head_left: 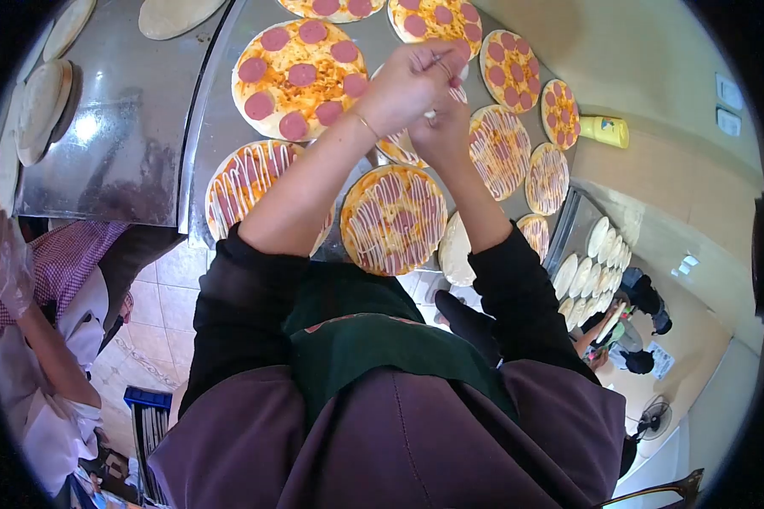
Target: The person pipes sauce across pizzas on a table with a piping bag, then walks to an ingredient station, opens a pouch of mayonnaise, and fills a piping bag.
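My left hand [409, 83] and my right hand [443, 129] meet above the pizzas, fingers closed and pressed together. What they hold, if anything, is mostly hidden; a small whitish bit shows by the fingers. Partly covered beneath them lies a pizza with white sauce lines. Nearer to me is a striped pizza [394, 219] with sausage slices, and another striped pizza [250, 182] lies under my left forearm. Left of my hands is a large pizza [302, 78] with round sausage slices and no white lines. A striped pizza [499, 151] sits right of my right wrist.
Several more pizzas, including a sausage pizza [510, 71], cover the metal table [197, 161]. A yellow bottle [604, 131] lies at the right. Plain dough rounds [44, 110] sit on the left counter. A gloved hand [7, 263] is at far left; people work at far right.
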### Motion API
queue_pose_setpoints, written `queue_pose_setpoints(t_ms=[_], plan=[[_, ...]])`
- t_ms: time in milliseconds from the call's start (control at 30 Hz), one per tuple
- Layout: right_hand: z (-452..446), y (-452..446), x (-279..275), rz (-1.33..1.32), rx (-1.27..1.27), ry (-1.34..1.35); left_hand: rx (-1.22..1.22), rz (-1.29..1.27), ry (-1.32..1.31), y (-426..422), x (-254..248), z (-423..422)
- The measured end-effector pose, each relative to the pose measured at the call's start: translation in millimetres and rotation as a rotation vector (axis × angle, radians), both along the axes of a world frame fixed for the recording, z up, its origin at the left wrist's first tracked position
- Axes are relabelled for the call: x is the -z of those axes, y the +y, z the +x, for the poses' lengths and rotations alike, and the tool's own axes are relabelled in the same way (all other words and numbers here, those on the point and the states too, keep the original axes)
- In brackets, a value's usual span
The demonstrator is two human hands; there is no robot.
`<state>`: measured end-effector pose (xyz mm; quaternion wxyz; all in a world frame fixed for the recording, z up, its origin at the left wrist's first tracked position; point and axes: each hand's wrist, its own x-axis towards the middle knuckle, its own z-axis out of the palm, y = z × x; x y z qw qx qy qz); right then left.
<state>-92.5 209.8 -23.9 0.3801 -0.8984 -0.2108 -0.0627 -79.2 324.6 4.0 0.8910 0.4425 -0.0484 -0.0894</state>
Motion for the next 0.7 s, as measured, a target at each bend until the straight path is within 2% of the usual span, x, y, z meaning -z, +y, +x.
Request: queue_pose_setpoints(t_ms=[167,200,267,300,367,467,600,667,700], plan=[[-13,-2,-4,0.228,0.049,0.144,0.033,0.004,-0.068,-10,10,-3],[-11,-1,-4,0.23,0.052,0.147,0.028,0.023,-0.053,-6,8,-2],[-3,4,-2,-0.035,0.048,0.027,0.025,0.049,-0.032,3,3,1],[-1,9,-2,-0.03,0.049,0.031,-0.003,0.027,-0.024,8,2,3],[2,17,-2,0.149,0.036,0.067,-0.028,0.007,-0.017,10,1,4],[0,11,-2,0.07,0.044,0.124,-0.084,0.007,-0.024,8,1,5],[-5,-5,-12,0.068,0.059,0.138,0.127,-0.133,0.006,2,3,0],[-5,-16,-9,0.159,0.123,0.304,0.209,-0.178,0.008,0,2,1],[-1,-16,-12,0.161,0.119,0.3,0.223,-0.2,-0.03,0,1,4]])
